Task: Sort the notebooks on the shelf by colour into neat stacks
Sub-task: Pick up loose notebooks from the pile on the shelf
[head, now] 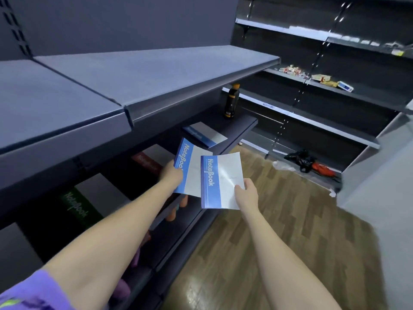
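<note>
Both hands loaded: left hand (pixel 172 174) grips a blue notebook (pixel 190 168) by its spine-side edge, right hand (pixel 245 193) pinches a second blue notebook (pixel 218 182) at its lower right corner, both held in the air just off the shelf front, the second overlapping the first. A blue stack (pixel 206 134) already sits on the middle shelf (pixel 241 126) to the right; a red notebook (pixel 146 163) lies further left under the upper shelf, a green notebook (pixel 77 205) left of that, both in shadow. Bottle (pixel 232 101) stands at the far end of the same shelf, apart from the blue stack. My read: next step is merging both held books onto the blue stack. Do it well by squaring the two in hand first, spines aligned, titles the same way, then lay them flat on top and tap edges flush. The corner pinch looks weak, the cover could flex or slip, so support it from below. Keep clear of the bottle.
</note>
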A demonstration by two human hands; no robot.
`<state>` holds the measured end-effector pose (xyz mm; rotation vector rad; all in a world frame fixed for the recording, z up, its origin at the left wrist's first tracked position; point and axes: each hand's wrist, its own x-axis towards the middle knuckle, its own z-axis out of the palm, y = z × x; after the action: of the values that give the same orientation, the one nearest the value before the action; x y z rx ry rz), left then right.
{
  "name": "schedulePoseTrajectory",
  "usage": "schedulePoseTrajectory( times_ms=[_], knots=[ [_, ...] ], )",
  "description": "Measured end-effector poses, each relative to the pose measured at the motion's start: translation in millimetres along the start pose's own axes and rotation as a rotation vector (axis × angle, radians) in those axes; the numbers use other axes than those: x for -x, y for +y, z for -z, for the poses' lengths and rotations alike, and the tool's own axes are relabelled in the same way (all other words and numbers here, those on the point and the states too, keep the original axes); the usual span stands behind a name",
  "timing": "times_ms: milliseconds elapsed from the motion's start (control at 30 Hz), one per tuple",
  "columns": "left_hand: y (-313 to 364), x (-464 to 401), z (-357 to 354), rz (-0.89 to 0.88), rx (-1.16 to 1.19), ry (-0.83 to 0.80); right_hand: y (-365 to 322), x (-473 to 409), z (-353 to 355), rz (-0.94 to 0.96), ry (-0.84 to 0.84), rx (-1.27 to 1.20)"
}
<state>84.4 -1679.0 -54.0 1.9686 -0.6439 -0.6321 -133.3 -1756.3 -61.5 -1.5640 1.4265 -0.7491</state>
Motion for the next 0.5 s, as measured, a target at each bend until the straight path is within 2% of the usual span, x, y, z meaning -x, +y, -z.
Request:
schedulePoseTrajectory(
  times_ms=[233,367,500],
  knots=[
    [16.2,-69.5,-22.6,0.076,-0.134,0.081,-13.4,-92.8,-23.1,0.028,-0.059,0.019],
    [28.9,-106.5,-39.1,0.101,-0.226,0.168,-18.9,-159.7,-33.5,0.066,-0.142,0.008],
    [38.7,-134.8,-53.9,0.199,-0.214,0.299,-29.8,-224.4,-43.7,0.152,-0.279,0.013]
  ],
)
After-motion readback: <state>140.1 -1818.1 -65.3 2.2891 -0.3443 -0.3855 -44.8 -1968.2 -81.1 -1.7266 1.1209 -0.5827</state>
